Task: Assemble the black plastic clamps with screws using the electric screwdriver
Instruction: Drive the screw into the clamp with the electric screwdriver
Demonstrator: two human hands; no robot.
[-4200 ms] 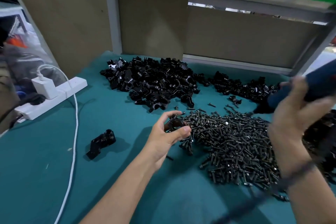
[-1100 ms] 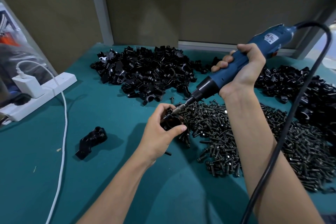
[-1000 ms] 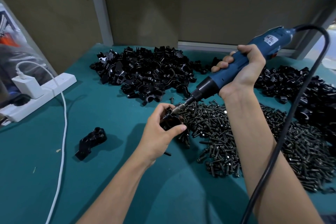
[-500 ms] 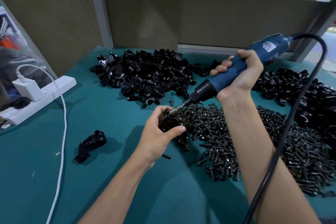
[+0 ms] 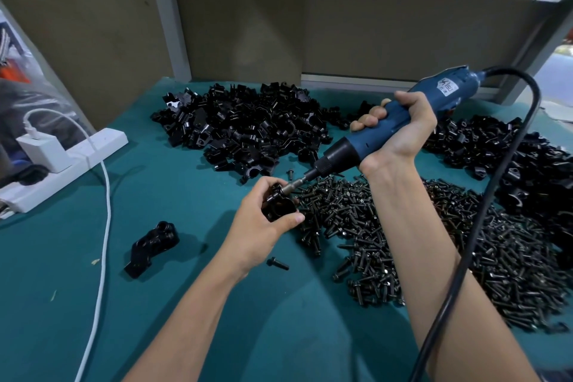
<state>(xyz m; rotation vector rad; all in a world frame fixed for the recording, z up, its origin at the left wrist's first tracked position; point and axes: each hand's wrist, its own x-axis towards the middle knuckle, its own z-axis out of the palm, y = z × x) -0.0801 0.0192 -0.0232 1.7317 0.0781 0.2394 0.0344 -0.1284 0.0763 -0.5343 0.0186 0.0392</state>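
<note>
Teal matting covers the bench (image 5: 186, 201), with brown board panels standing behind it. Just above the bench, at the near edge of the screw pile (image 5: 403, 236), the left hand (image 5: 260, 226) holds a black clamp (image 5: 279, 206). Its fingers (image 5: 288, 220) curl round the body, the thumb pressed against the near side. The right hand (image 5: 400, 130) grips the blue electric screwdriver (image 5: 344, 152) with all its fingers wrapped round the barrel. The tool slants down to the left, so its bit (image 5: 294, 184) meets the top of the clamp. The screw itself is hidden by the bit and the fingers.

The step in hand looks like driving that screw home. To do it well, the bit should run in line with the screw, with firm but light pressure. The left grip should brace against twist, and the trigger be released as the head seats, since plastic threads strip easily.

The clamp is glossy black and rounded, with what looks like a round bore facing the camera. A similar assembled clamp (image 5: 152, 245) lies on the bench to the left, well apart.
</note>
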